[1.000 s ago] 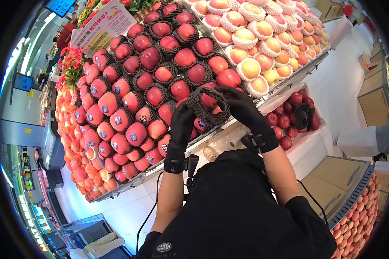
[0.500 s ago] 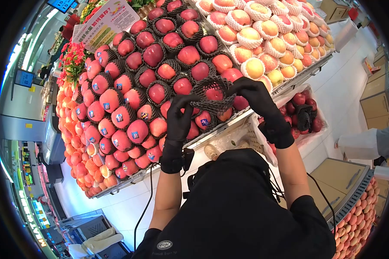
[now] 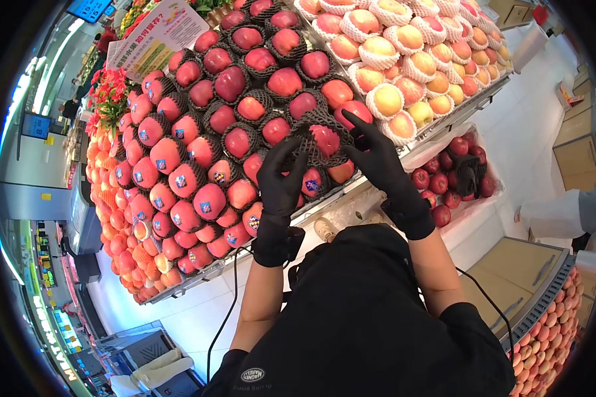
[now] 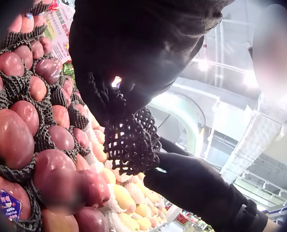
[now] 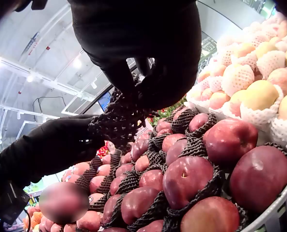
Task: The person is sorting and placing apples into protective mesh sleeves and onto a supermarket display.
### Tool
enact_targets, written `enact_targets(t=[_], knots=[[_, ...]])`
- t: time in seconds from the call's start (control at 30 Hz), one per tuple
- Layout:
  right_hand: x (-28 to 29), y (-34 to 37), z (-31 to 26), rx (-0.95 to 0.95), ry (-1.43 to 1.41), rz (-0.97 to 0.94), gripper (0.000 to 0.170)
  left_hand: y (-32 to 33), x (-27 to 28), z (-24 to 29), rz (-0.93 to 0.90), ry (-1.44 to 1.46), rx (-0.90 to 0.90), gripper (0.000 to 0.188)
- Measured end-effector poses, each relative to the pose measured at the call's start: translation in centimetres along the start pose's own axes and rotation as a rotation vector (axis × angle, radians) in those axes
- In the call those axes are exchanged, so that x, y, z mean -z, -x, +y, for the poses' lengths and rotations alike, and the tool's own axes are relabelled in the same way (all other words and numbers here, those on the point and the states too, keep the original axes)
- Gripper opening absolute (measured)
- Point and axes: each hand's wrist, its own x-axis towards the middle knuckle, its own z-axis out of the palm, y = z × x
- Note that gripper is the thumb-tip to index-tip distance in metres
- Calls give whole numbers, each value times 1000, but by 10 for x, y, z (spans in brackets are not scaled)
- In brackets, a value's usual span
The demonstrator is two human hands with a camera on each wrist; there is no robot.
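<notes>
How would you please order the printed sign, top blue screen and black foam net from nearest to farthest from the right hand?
From the right hand:
1. Black foam net, at its fingertips.
2. Printed sign, left, beyond apples.
3. Top blue screen, upper left.

Shop, produce section: banked red apples [image 3: 165, 155] stood at ten o'clock, white-netted fruit [image 3: 410, 59] at one, printed placard [image 3: 155, 40] at eleven, lit signage [image 3: 51, 334] at eight.
</notes>
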Motion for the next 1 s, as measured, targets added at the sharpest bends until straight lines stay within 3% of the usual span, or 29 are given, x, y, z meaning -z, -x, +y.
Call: enact_targets(t=[0.07, 0.17, 0.2, 0.33, 0.43, 0.63, 0.7, 0.8, 0.9, 1.0], knots=[[0, 1, 7, 5, 39, 49, 47, 3, -5, 6, -22, -7, 34, 34], [5, 0, 26, -180, -66, 65, 44, 6, -12, 13, -68, -45, 48, 41], [10, 1, 26, -185, -88, 67, 33, 7, -15, 14, -87, -61, 47, 43], [45, 6, 49, -257, -114, -151, 24, 9, -24, 15, -164, -11, 36, 54], [80, 12, 78, -370, -97, -172, 29, 11, -29, 16, -170, -66, 52, 51], [154, 39, 121, -442, -128, -14, 25, 16, -41, 16, -199, -46, 115, 53], [158, 62, 120, -304, -224, 394, 24, 16, -43, 18, -202, -60, 130, 52], [201, 81, 171, -221, 123, 367, 24, 17, -47, 17, -195, -64, 148, 50], [236, 94, 209, -223, 867, 47, 22, 18, -56, 17, -178, -81, 108, 49], [250, 121, 258, -240, 737, 195, 21, 19, -63, 22, -205, -49, 126, 48]])
